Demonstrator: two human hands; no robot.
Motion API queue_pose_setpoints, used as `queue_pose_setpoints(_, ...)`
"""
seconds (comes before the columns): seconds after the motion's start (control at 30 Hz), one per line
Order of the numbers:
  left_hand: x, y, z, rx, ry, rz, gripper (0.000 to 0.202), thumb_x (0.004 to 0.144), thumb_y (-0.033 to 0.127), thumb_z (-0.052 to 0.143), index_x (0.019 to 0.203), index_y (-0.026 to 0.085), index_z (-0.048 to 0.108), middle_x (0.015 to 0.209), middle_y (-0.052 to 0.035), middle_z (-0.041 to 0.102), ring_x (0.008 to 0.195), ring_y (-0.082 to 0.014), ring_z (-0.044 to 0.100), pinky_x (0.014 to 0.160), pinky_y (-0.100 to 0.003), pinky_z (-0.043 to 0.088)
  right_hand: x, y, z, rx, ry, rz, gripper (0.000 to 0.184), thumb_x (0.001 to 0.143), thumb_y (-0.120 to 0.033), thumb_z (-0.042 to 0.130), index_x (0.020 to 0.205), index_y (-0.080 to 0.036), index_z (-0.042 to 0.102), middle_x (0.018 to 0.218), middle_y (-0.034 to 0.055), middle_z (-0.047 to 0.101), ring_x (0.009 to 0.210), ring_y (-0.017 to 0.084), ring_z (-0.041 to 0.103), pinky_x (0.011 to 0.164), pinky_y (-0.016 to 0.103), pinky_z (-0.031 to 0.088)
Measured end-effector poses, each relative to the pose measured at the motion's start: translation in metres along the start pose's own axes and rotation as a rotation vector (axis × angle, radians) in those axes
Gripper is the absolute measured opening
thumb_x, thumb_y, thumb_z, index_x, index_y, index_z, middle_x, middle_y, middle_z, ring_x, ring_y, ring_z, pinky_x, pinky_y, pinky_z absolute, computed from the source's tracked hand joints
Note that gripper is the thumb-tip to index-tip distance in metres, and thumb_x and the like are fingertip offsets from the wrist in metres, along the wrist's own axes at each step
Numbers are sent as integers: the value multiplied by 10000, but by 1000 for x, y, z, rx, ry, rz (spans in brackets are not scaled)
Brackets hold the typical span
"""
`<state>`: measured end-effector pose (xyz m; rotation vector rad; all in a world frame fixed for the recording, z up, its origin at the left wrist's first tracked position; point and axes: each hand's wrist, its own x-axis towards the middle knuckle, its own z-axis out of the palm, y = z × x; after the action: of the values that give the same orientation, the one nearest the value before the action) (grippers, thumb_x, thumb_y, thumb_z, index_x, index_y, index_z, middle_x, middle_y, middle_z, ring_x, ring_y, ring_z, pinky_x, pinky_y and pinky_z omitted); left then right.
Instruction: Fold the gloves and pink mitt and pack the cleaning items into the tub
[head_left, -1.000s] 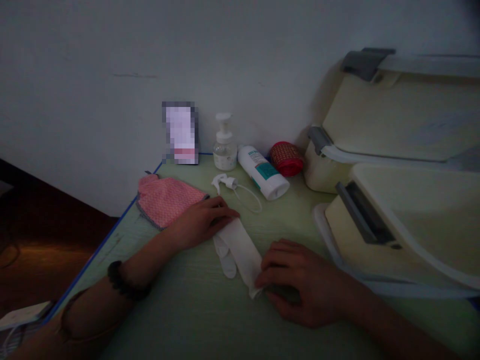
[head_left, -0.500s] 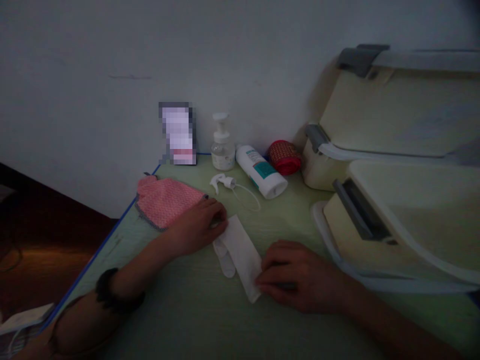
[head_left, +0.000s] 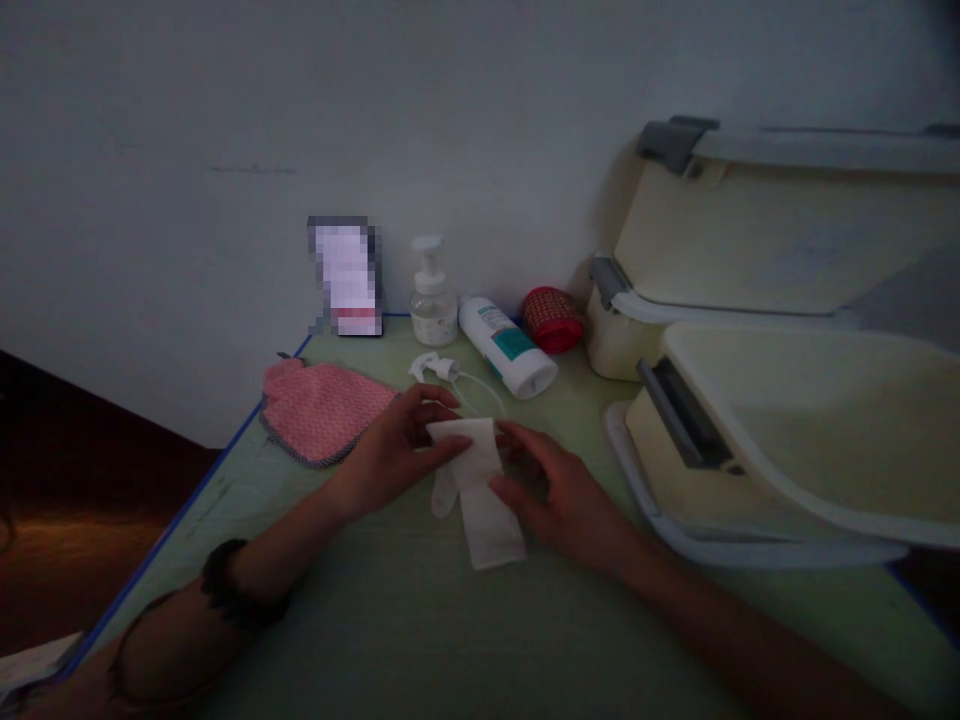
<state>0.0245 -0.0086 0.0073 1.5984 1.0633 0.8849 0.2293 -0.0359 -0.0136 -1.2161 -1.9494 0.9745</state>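
Note:
A white rubber glove (head_left: 480, 495) lies flat on the pale green table (head_left: 390, 620), its cuff end toward the far side. My left hand (head_left: 401, 445) pinches the far left edge of the glove between thumb and fingers. My right hand (head_left: 551, 485) has come up along the glove's right side, its fingers curled onto the glove's upper edge. A dark bead bracelet (head_left: 229, 580) sits on my left wrist. The scene is dim.
A pink woven cloth (head_left: 322, 410) lies left of my left hand. Behind the hands are a spray nozzle with tube (head_left: 442, 372), a pump bottle (head_left: 433, 295), a lying white bottle (head_left: 506, 347) and a red container (head_left: 553, 320). Cream plastic bins (head_left: 787, 400) fill the right.
My right hand slid from the glove's near end up to its far end beside my left hand. The left hand shifted its pinch on the far edge. The camera drifted right.

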Motion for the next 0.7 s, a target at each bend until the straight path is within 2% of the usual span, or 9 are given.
queue_pose_setpoints(0.1, -5, 12, 4, -55, 60, 59, 294, 718, 238, 658, 943, 189, 475, 836, -12, 663, 701, -138, 650, 568, -226, 542, -1, -8, 1, 233, -130, 60, 491, 798, -363, 565, 1234, -172, 442, 1091, 109, 616, 931, 195, 594, 808, 379, 466)
queue_pose_setpoints(0.23, -7, 26, 3, -129, 84, 6, 334, 687, 231, 690, 955, 193, 495, 815, -5, 688, 666, -141, 657, 541, -220, 534, -7, -22, -1, 459, -361, 198, 264, 799, -347, 568, 958, -143, 619, 876, 62, 673, 771, 168, 626, 675, 296, 487)
queue_pose_setpoints(0.3, -5, 27, 2, -170, 41, -75, 348, 692, 232, 685, 984, 198, 499, 798, 3, 692, 645, -137, 655, 531, -217, 523, -12, -27, -2, 525, -471, 293, 229, 769, -331, 607, 887, -138, 637, 812, 43, 667, 687, 142, 616, 605, 257, 479)
queue_pose_setpoints(0.37, -3, 23, 2, -183, -31, -178, 345, 709, 220, 667, 1012, 202, 503, 762, 16, 686, 617, -123, 647, 518, -206, 505, -16, -29, -6, 581, -570, 352, 227, 751, -319, 628, 891, -141, 630, 778, 25, 652, 618, 112, 592, 552, 225, 466)
queue_pose_setpoints(0.43, 0, 16, 3, -166, -89, -267, 332, 720, 210, 653, 1019, 198, 509, 727, 23, 675, 609, -116, 641, 510, -200, 488, -18, -30, -13, 588, -667, 364, 232, 770, -345, 600, 886, -145, 621, 755, 11, 634, 569, 92, 563, 520, 211, 458)
queue_pose_setpoints(0.5, 2, 7, 5, -135, -117, -314, 328, 721, 214, 648, 1017, 192, 509, 739, 11, 677, 642, -127, 645, 527, -215, 487, -18, -29, -21, 452, -714, 315, 268, 820, -394, 521, 856, -149, 623, 722, 4, 621, 549, 90, 544, 509, 213, 448)
queue_pose_setpoints(0.57, 3, -1, 6, -106, -136, -303, 341, 725, 235, 643, 1030, 195, 496, 777, -6, 685, 674, -142, 650, 542, -233, 488, -15, -26, -28, 169, -603, 225, 316, 860, -407, 447, 815, -155, 632, 707, 12, 625, 578, 110, 548, 533, 232, 435)
queue_pose_setpoints(0.63, 3, -7, 7, -73, -157, -262, 362, 740, 269, 629, 1062, 206, 476, 815, -16, 687, 700, -155, 655, 557, -250, 490, -12, -22, -31, -147, -344, 140, 297, 870, -369, 435, 819, -164, 644, 751, 33, 648, 666, 142, 571, 614, 269, 428)
queue_pose_setpoints(0.7, 3, -10, 8, -53, -159, -222, 374, 759, 304, 611, 1088, 213, 460, 854, -27, 684, 728, -166, 659, 580, -269, 499, -8, -17, -31, -324, -154, 101, 249, 864, -330, 450, 885, -176, 644, 824, 46, 664, 730, 162, 583, 670, 295, 416)
